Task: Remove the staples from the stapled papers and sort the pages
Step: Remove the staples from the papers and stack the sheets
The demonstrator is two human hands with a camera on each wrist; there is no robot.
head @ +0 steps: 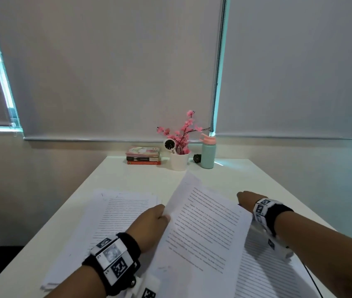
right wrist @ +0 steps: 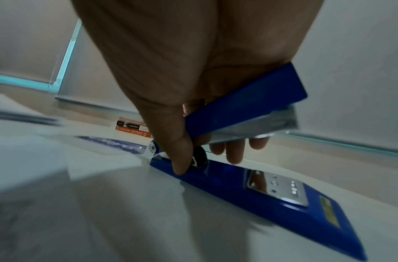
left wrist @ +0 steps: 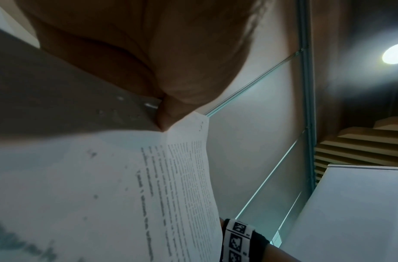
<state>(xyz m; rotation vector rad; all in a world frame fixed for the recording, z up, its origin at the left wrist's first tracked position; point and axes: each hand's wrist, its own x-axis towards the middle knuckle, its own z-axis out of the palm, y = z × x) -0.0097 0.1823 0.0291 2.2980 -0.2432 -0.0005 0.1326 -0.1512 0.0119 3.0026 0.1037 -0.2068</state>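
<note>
Left hand (head: 152,220) pinches a raised printed white sheet (head: 205,229), hiding right hand's (right wrist: 193,74) fingers (right wrist: 235,150) clamped on a blue metal stapler (right wrist: 245,106).

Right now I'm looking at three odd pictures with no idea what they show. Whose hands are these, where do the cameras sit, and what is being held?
No machine here: a person works with bare hands. The wide picture comes from a camera on their head; the other two come from cameras strapped to the wrists, looking along the fingers. The left hand pinches a lifted printed page, seen close in the left wrist view. The right hand grips a blue stapler, which is hidden in the head view. On the white table lie a stack of papers, some books, a pot of pink flowers and a water bottle.
</note>
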